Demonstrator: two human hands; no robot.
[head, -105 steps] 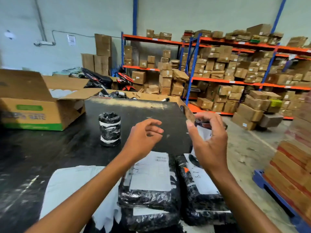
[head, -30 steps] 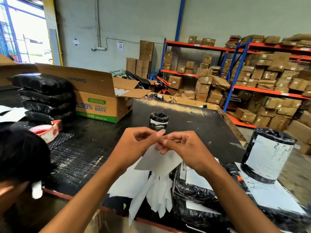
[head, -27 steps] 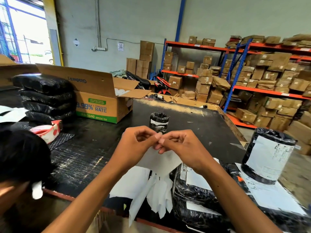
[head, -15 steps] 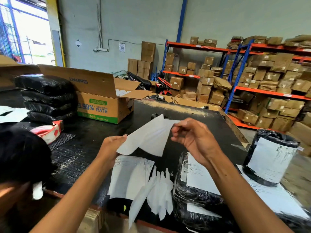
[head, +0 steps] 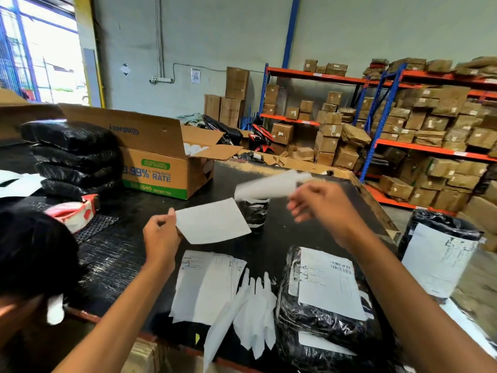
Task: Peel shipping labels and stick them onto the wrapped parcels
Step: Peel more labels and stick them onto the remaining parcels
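My left hand (head: 160, 238) pinches one white sheet (head: 212, 224) by its left edge above the black table (head: 282, 238). My right hand (head: 320, 208), blurred, holds a second white sheet (head: 266, 185) raised to the right, apart from the first. I cannot tell which sheet is the label and which the backing. A stack of printed shipping labels (head: 204, 284) lies below my left hand, with discarded backing strips (head: 250, 310) beside it. A small black wrapped roll (head: 254, 214) stands behind the sheets. Black wrapped parcels with labels (head: 325, 289) lie at the right.
An upright black parcel with a label (head: 441, 251) stands at the far right. A pile of black wrapped parcels (head: 72, 157) and an open cardboard box (head: 158, 160) sit at the back left, a tape dispenser (head: 72, 211) in front. A person's dark hair (head: 32, 251) fills the lower left.
The two hands, first pinching one sheet together, have pulled apart. The sheet split into two layers; my right hand carried one up and right, my left keeps the other.
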